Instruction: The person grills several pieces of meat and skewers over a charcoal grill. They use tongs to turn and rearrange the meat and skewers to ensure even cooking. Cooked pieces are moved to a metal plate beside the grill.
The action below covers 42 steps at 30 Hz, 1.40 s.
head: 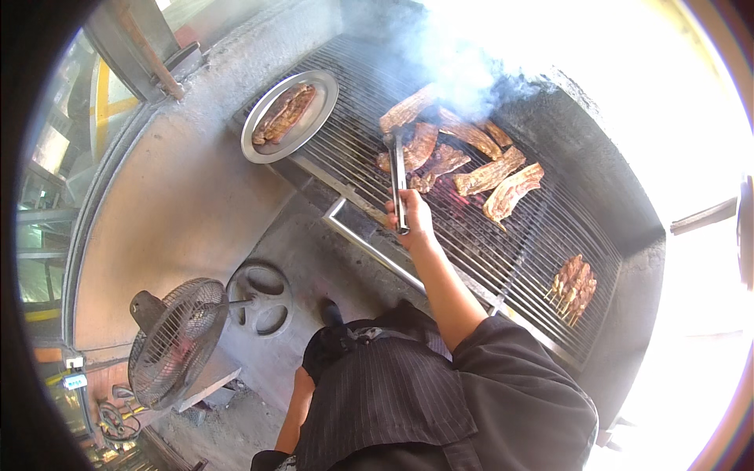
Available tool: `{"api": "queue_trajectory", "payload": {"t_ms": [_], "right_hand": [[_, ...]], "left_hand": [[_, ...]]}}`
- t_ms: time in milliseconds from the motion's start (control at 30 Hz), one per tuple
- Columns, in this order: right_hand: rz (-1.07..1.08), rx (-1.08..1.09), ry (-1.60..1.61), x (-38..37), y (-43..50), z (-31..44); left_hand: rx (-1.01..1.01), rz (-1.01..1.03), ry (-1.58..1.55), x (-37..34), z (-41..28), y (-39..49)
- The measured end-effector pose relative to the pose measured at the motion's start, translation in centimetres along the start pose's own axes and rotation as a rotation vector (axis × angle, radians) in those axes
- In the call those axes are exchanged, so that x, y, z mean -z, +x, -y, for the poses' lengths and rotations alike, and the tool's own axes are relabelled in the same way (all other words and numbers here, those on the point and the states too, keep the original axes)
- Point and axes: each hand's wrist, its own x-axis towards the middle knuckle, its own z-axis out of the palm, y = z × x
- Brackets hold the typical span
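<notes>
My right hand (414, 215) grips metal tongs (397, 176) over the charcoal grill grate (353, 135). The tongs' tips lie at the near end of a slab of grilled meat (406, 110); whether they pinch it cannot be told. Several more slabs, among them one at the right (514, 191), lie around them over glowing coals. An oval metal platter (324, 112) with cooked meat (284, 115) rests at the grate's left end. Of my left arm only the forearm (294, 406) shows, hanging at my side; the hand is hidden behind the dark apron and clothing.
Meat skewers (572, 288) lie at the grate's right end. Smoke (459, 65) rises over the far side. A metal rail (377, 250) runs along the grill's front. A pedestal fan (177, 344) with a round base (262, 300) stands at the left.
</notes>
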Motion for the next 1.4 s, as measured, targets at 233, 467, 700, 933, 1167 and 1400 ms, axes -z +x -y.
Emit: {"api": "queue_trajectory", "payload": {"t_ms": [233,467,700,933,1167,1400], "right_hand": [[-0.003,-0.008,0.039,-3.2,1.5,0.4],[-0.067,0.014,-0.061,-2.6,-1.8,-0.2],[-0.27,0.191,-0.31,1.2,-11.2,1.5],[-0.223,0.001,-0.305,6.4,-10.4,3.5],[-0.082,0.123,-0.226,8.0,-8.8,2.9],[0.017,-0.005,-0.076,8.6,-9.1,4.0]], "left_hand": [[-0.001,0.044,0.067,8.0,1.0,4.2],[-0.041,0.125,0.122,12.2,1.6,7.7],[-0.063,0.176,0.152,13.1,1.0,10.8],[-0.09,0.183,0.167,10.8,0.0,12.5],[-0.105,0.149,0.151,4.7,-1.4,13.3],[-0.044,0.212,0.064,-1.3,-0.9,13.6]]}}
